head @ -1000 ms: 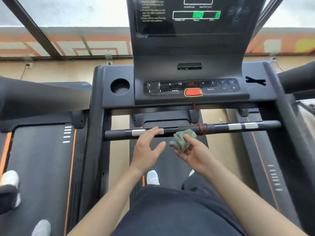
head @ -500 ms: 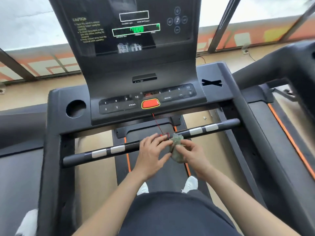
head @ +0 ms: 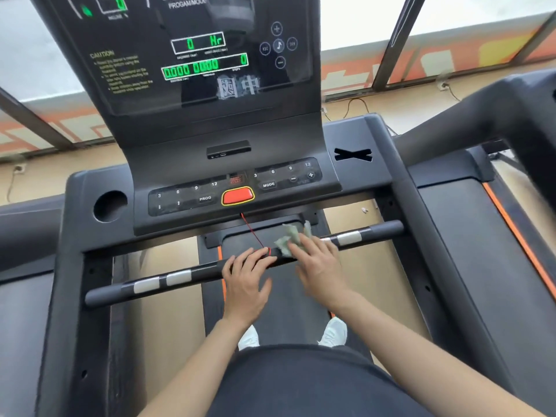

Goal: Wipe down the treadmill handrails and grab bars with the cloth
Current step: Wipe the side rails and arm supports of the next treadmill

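Treadmill grab bar [head: 180,277]: cloth [head: 289,237] under flat right grip [head: 319,266]; left grip [head: 246,279] flat alongside.

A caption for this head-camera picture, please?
Right hand presses a crumpled grey-green cloth onto the black treadmill crossbar; left hand rests on it.

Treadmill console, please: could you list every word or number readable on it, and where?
"CAUTION": display panel, left; the lines beneath are too blurred.
"0 Hr": upper green readout.
"PROG": left keypad.
"MODE": right keypad.
"3 6 9 12": both keypads.
Small captions under the readouts: unreadable.
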Demonstrator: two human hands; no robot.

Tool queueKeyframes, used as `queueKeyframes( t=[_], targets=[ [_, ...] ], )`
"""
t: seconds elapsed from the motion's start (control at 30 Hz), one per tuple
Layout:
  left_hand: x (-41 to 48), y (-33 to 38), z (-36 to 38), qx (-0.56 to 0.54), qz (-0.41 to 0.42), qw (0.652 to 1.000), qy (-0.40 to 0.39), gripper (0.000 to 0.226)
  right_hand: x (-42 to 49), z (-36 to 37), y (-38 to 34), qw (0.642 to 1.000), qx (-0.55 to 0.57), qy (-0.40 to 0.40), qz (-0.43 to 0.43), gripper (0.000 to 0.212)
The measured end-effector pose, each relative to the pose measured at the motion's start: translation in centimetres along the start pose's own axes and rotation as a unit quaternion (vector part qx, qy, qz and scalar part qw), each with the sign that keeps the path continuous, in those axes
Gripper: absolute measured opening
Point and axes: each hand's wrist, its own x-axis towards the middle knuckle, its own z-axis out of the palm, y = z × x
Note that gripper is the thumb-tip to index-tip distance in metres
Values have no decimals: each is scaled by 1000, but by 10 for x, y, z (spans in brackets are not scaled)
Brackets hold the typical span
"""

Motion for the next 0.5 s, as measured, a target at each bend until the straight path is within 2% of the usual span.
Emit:
queueKeyframes(
  t=[0.1,0.2,0.33,0.5],
  targets=[
    [1,5,7,0,-17,999,47,42,2,1,-5,999,9,3,-38,39],
    [6,12,10,-4,-39,996,74,34,2,-2,9,999,10,18,-38,36],
    [10,18,12,10,-46,994,102,32,-3,-10,46,999,-3,49,10,36],
    [12,24,16,34,-80,993,76,40,-12,-37,105,990,-59,74,102,15]
  ],
)
